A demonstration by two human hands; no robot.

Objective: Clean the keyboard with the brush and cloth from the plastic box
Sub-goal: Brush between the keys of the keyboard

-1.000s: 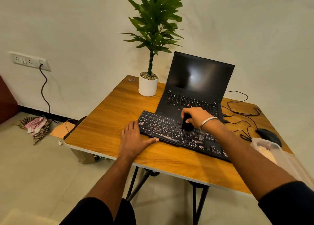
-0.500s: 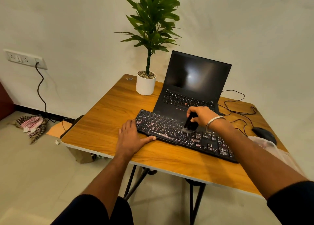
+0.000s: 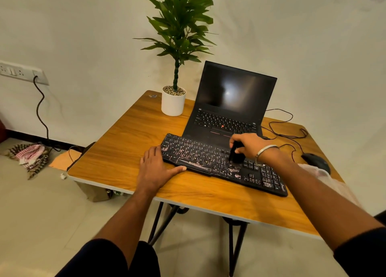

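A black keyboard [image 3: 200,153] lies across the wooden table [image 3: 125,151], in front of an open laptop. My right hand [image 3: 248,146] grips a small black brush [image 3: 236,154] and holds its tip down on the keys right of the keyboard's middle. My left hand [image 3: 155,170] rests flat on the table at the keyboard's left end, fingers straight, thumb along the front edge. A clear plastic box [image 3: 325,182] sits at the table's right side, partly hidden by my right forearm. No cloth shows.
A black laptop [image 3: 229,101] stands open behind the keyboard. A potted plant in a white pot [image 3: 173,103] is at the back left. A black mouse [image 3: 316,161] and loose cables [image 3: 284,126] lie at the right. A checked rag [image 3: 31,155] lies on the floor.
My right hand has carried the brush rightward along the keys. My left hand stays at the keyboard's left end. The camera view has shifted slightly.
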